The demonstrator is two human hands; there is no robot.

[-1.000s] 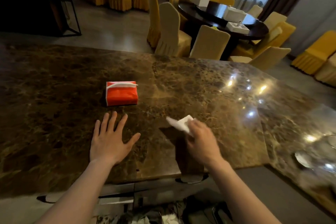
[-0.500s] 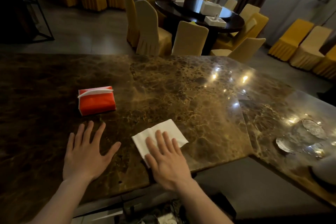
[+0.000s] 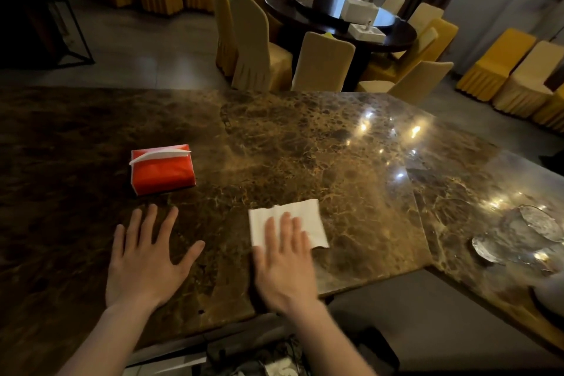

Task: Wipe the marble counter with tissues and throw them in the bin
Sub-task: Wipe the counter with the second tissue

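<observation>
Right hand (image 3: pixel 285 265) flat, hiding the tissue's (image 3: pixel 306 218) near half.

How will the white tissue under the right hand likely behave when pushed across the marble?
The tissue looks thin and limp, so it probably bunches unless the flat right hand presses it. The counter is glossy, so it likely slides easily. Its free corner may curl.

You've got a dark round dining table (image 3: pixel 332 17) behind the counter with white boxes (image 3: pixel 359 9) on it, yellow-covered chairs (image 3: pixel 323 62) all around, and some glassware (image 3: pixel 531 232) off at the right edge.
</observation>
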